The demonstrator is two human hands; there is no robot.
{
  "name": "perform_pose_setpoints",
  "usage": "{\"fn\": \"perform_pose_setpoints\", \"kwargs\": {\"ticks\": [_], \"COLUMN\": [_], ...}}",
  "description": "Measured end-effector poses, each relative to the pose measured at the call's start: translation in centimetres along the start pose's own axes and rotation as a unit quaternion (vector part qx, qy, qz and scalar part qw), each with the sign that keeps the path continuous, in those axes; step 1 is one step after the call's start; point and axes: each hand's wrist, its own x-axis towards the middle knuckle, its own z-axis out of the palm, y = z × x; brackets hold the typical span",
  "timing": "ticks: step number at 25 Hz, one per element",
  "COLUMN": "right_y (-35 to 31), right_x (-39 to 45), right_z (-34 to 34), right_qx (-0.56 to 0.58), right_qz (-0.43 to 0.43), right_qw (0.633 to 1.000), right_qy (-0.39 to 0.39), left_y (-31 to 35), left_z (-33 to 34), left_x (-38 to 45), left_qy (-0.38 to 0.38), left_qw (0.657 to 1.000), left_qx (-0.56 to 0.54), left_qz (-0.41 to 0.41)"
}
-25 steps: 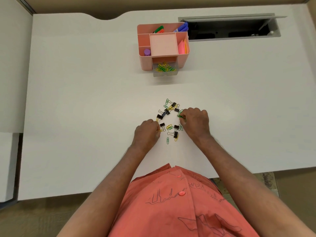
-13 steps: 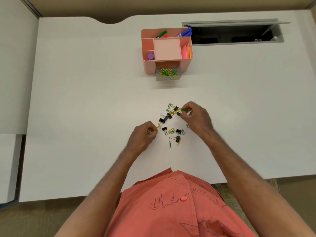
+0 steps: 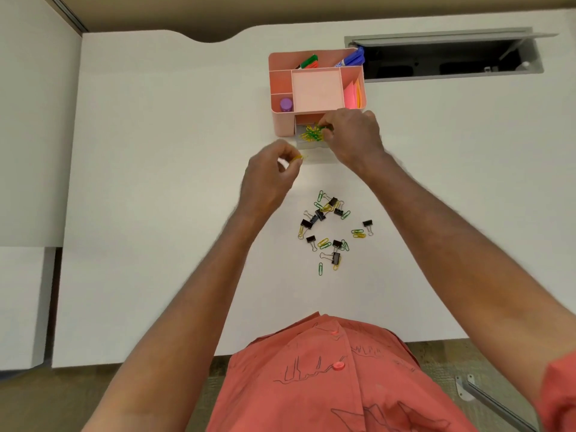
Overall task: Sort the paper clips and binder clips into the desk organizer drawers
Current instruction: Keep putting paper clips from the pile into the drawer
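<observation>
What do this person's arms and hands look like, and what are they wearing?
Both arms are bare to the elbow or beyond, with no gloves, rings, watch or bracelets on the left hand or right hand. A coral button-up shirt with dark line drawings shows below.

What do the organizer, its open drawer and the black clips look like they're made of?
Organizer: likely matte pink plastic, with smooth moulded walls. Drawer: apparently clear plastic, since the paper clips and desk show through. Black binder clips: probably painted metal bodies with thin silver wire handles.

The person wears a coral-red button-up shirt (image 3: 327, 378) with dark line drawings, matching buttons (image 3: 338, 365), forearms bare.
</observation>
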Motion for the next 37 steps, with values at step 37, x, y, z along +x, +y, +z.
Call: {"fn": "perform_pose_setpoints", "kwargs": {"ticks": [37], "right_y": [4.3], "right_x": [-17.1], "right_z": [5.4], "right_qx": [0.232], "right_qz": [0.141], "right_qw": [0.962], "right_qy": [-0.041], "left_y": [-6.4], "left_z": [6.5], "left_x": [-8.6], "left_qy": [-0.084], "left_qw": [0.971], "left_qx": [0.193], "left_qz": [-0.114]}}
